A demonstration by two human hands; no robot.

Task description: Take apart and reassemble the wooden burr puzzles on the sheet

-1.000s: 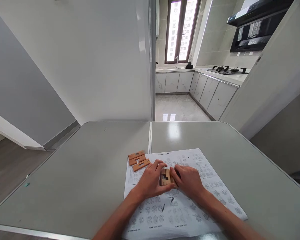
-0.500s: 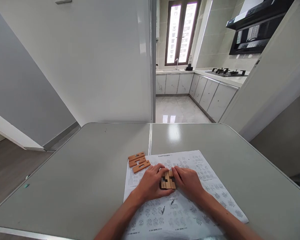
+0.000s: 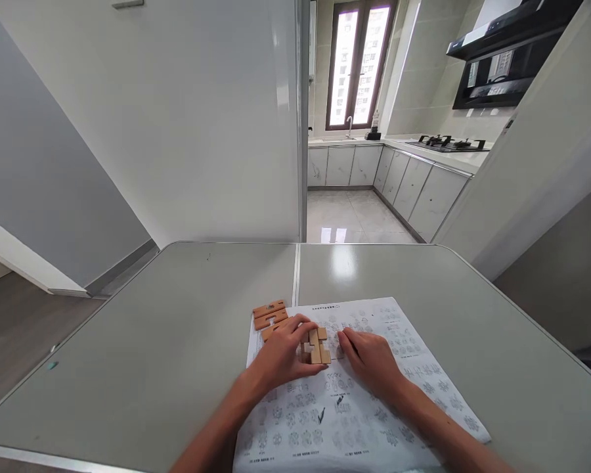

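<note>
My left hand (image 3: pixel 290 351) grips several light wooden puzzle pieces (image 3: pixel 317 347) placed side by side, with notches cut in them. Its thumb lies along the near edge and its fingers along the far edge. To the right, apart from the pieces, my right hand (image 3: pixel 369 355) rests over the paper with its fingers curled together; whether anything is inside them is hidden. Darker notched wooden pieces (image 3: pixel 270 315) lie by the paper's upper left corner, the nearest one partly covered by my left hand. Under both hands spreads a printed sheet (image 3: pixel 374 420) with rows of small line drawings.
The grey table (image 3: pixel 152 355) has a metal seam (image 3: pixel 296 269) running away from me. A small green scrap (image 3: pixel 52 365) lies near its left edge. Beyond stand a white wall panel (image 3: pixel 217 131) and a kitchen with a stove (image 3: pixel 448 142).
My left hand has moved left with the wooden pieces, away from my right hand, which has let go of them. It now covers part of the nearest darker piece.
</note>
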